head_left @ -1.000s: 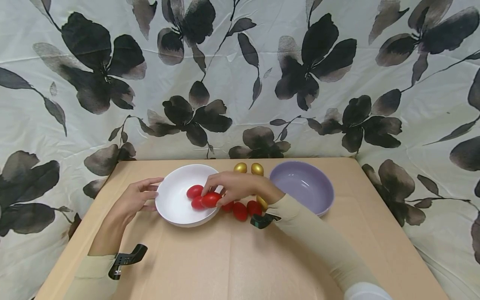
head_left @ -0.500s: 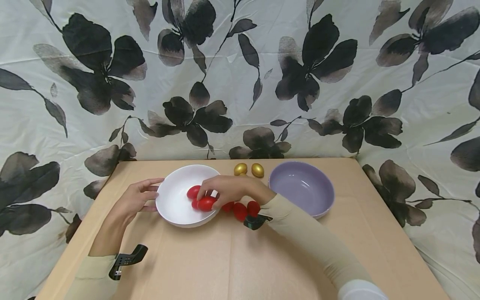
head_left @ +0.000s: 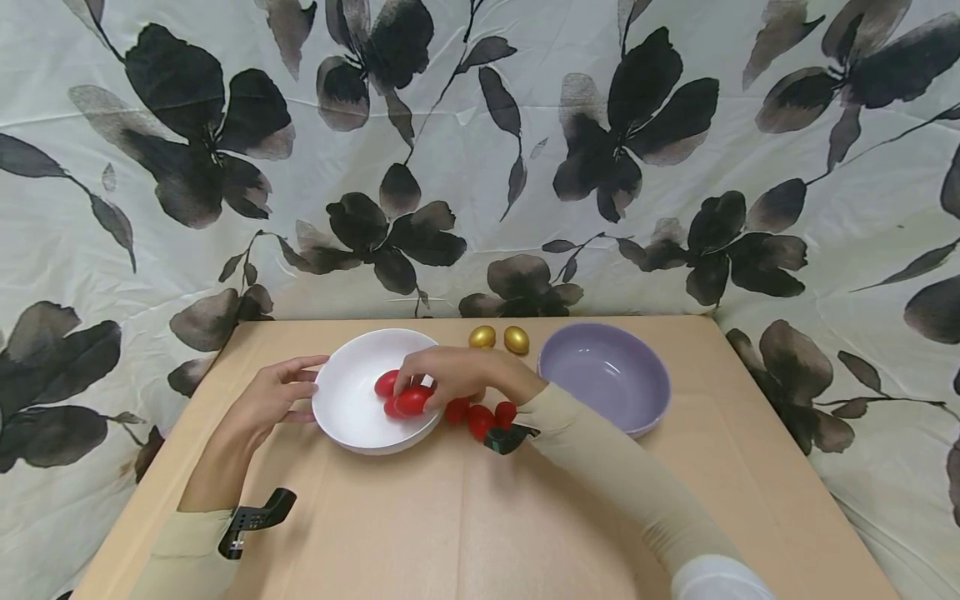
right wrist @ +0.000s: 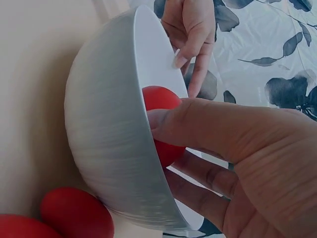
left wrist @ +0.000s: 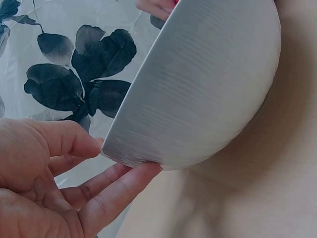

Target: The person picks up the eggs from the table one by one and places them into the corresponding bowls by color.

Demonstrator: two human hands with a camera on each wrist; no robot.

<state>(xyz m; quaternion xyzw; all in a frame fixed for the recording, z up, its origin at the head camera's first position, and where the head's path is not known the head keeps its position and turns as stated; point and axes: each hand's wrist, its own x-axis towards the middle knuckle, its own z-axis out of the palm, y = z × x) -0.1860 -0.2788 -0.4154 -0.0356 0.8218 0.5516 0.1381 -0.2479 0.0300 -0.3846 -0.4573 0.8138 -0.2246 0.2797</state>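
Observation:
My left hand (head_left: 273, 393) is at the left side of the white bowl (head_left: 342, 367). In the left wrist view its thumb is at the rim and the fingers (left wrist: 116, 196) lie against the outer wall, pinching the edge. My right hand (head_left: 450, 373) reaches over the opposite rim, its thumb and fingers around a red egg (head_left: 412, 401) inside the bowl. Two more red eggs, one of them a red egg (head_left: 386, 383) at the back, lie beside it in the bowl. In the right wrist view the held egg (right wrist: 169, 152) is partly hidden by the thumb.
Several red eggs, among them a red egg (head_left: 481, 422), lie on the table (head_left: 390, 533) right of the white bowl, partly under my right wrist. Behind them are gold eggs (head_left: 516, 340). A purple bowl (head_left: 622, 392) stands at the right; floral cloth (head_left: 510, 167) hangs behind.
My right hand has moved slightly left and lowered the red egg among the others in the white bowl. The left hand stays at the rim.

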